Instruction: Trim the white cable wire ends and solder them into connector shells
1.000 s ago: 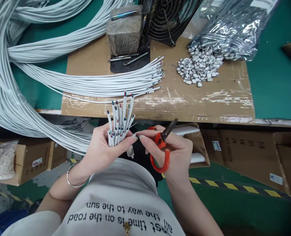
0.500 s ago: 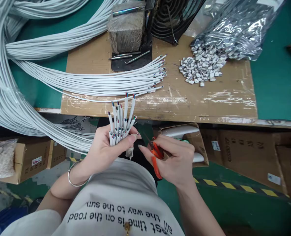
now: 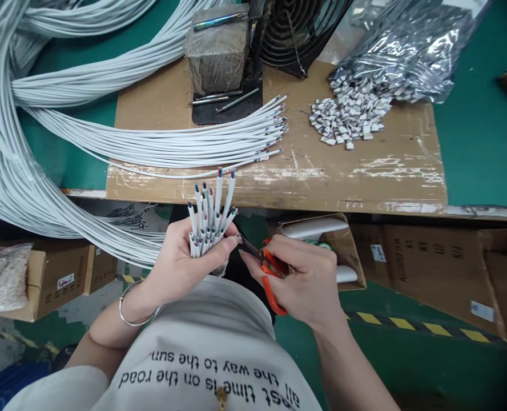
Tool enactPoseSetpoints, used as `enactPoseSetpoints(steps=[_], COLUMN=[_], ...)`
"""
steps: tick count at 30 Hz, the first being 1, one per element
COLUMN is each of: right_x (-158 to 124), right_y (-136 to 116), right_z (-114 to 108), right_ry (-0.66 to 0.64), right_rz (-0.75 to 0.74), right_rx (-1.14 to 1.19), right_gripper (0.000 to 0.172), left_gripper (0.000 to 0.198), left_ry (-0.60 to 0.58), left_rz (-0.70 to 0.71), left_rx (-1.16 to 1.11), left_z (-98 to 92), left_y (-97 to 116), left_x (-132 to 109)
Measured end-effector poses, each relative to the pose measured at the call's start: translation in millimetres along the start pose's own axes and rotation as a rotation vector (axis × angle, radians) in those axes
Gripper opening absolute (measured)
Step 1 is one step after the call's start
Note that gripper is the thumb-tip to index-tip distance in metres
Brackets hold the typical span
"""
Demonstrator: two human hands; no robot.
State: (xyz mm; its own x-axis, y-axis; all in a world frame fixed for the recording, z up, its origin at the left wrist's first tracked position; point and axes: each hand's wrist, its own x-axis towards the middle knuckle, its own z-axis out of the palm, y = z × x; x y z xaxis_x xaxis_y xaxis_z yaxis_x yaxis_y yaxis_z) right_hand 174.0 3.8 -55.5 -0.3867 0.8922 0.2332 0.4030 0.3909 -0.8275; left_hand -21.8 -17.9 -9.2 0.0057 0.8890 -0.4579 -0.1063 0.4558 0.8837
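Observation:
My left hand (image 3: 185, 260) is closed round a bundle of white cable ends (image 3: 210, 211) that stand upright, their coloured inner wires showing at the tips. My right hand (image 3: 305, 274) grips a pair of orange-handled scissors (image 3: 270, 271), its dark blades pointing left toward the base of the bundle, close to my left thumb. Both hands are held in front of my body, just below the front edge of the cardboard-covered bench (image 3: 365, 177). A metal bangle (image 3: 129, 308) circles my left wrist.
On the bench lies a fanned row of white cables (image 3: 185, 142) with stripped ends, fed from large cable coils (image 3: 5, 142) at the left. A pile of small white connectors (image 3: 347, 117) spills from a silvery bag (image 3: 407, 51). A block (image 3: 217, 51) and a fan guard (image 3: 296, 34) stand behind. Cardboard boxes (image 3: 429, 257) sit below.
My right hand has turned the scissors over: the blades pointed up and right a second ago and now point left at the bundle. The bundle in my left hand stayed almost still.

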Motion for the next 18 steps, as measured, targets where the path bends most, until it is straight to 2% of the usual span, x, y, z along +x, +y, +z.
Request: enactPoseSetpoints(steps=[11, 18], right_x=[-0.7, -0.6], right_y=[2.1, 3.3], right_z=[-1.1, 1.7], right_ry=[0.0, 0.017], right_rz=[-0.06, -0.077], right_rx=[-0.059, -0.091], right_gripper=[0.046, 0.047], left_gripper=[0.013, 0.011], left_ry=[-0.061, -0.05], left_rz=[0.026, 0.017], left_rx=[-0.09, -0.081], left_z=[-2.2, -1.8], left_y=[-1.9, -1.2], left_x=[-1.3, -1.3])
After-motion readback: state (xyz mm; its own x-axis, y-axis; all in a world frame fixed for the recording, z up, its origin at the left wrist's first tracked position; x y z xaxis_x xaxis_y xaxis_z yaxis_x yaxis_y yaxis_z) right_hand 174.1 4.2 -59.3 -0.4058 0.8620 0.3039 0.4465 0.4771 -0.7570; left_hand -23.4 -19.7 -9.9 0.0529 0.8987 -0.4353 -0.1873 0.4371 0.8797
